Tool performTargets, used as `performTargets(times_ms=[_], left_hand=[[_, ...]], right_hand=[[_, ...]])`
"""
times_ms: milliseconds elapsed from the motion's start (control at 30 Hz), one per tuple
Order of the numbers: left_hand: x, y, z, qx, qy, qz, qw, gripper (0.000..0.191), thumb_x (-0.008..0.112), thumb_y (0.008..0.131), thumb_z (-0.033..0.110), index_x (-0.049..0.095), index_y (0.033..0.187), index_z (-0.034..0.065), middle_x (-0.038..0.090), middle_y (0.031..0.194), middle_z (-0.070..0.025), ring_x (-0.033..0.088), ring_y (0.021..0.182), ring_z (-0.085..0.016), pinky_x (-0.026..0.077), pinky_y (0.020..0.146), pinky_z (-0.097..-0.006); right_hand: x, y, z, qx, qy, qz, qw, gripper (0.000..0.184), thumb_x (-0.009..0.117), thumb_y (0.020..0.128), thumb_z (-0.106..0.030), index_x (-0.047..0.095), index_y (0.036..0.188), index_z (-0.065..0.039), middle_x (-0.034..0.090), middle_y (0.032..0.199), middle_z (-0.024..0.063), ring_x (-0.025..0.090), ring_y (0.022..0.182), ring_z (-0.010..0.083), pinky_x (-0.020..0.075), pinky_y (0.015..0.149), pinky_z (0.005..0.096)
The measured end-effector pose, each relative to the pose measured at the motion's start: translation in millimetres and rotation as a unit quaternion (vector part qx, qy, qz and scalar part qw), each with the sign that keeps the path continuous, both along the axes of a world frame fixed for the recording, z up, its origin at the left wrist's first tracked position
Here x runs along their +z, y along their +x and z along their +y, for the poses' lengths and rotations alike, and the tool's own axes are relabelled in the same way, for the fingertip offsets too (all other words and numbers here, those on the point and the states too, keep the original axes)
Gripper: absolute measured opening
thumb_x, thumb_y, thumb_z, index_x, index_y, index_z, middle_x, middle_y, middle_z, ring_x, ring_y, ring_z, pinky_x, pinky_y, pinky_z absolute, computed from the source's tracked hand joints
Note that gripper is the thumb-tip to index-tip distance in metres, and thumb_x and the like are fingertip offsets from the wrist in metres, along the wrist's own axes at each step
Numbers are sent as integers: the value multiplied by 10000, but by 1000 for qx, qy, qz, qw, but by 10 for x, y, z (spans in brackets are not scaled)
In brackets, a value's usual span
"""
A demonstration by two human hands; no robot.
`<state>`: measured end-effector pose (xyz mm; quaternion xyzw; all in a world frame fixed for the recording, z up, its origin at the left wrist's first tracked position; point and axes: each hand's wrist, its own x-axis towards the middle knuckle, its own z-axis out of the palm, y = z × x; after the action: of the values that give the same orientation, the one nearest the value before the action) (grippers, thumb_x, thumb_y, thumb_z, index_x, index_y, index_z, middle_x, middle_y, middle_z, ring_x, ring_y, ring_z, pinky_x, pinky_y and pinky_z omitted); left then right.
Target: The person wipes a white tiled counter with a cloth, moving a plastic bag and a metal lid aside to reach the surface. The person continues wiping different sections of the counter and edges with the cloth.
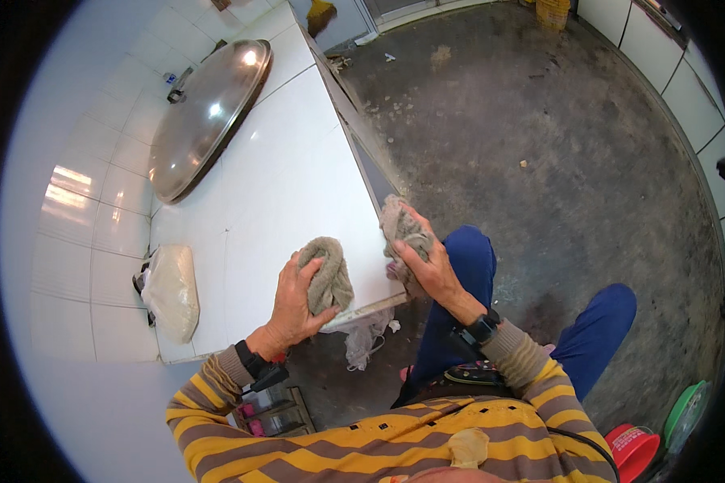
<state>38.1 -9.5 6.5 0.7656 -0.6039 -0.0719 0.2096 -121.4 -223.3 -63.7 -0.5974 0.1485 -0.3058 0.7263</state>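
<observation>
A folded grey-brown cloth (327,278) is gripped in my left hand (293,302), over the white tiled counter (278,181) near its front corner. My right hand (432,262) holds a second, crumpled greyish cloth (402,226) along the counter's right edge. Part of that cloth hangs down past the edge. The palm of each hand is hidden behind its cloth or fingers.
A large domed metal lid (211,121) leans against the tiled wall. A clear bag of pale contents (172,293) rests on the counter's left side. Beneath the front edge hangs a plastic bag (362,341). Red (631,453) and green basins (686,413) stand at lower right.
</observation>
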Motion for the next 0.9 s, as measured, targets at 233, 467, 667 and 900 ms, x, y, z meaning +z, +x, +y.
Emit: performTargets(times_ms=[233,467,667,900], left_hand=[[0,58,-286,-111,15,3,994,850,845,635,272,438,1362,106,371,1413,-274,384,1309,-473,298,1081,-592],[9,69,-374,-119,13,36,992,788,839,579,208,522,1293,111,418,1390,-267,427,1285,-462,320,1066,-587],[-41,55,-622,8,-35,27,999,677,719,601,82,535,1252,65,469,1348,-277,454,1249,-477,356,1050,-519],[-61,291,-1173,104,-33,25,994,669,735,741,98,452,1339,1,489,1233,-212,503,1142,-385,416,977,-445]], right_hand=[[-128,466,-333,42,-5,14,999,469,619,961,-261,518,1366,-47,591,1288,131,567,1144,186,464,978,333],[-165,1472,-913,36,12,112,993,394,609,961,-237,575,1284,-15,673,1040,82,611,912,135,517,810,305],[-195,762,-578,92,-12,60,994,466,623,950,-229,515,1357,-29,621,1219,141,604,1089,205,493,960,337],[-125,1494,-1053,75,-155,-12,985,393,654,884,-175,583,1244,-33,577,1273,180,604,1118,301,487,960,389]])
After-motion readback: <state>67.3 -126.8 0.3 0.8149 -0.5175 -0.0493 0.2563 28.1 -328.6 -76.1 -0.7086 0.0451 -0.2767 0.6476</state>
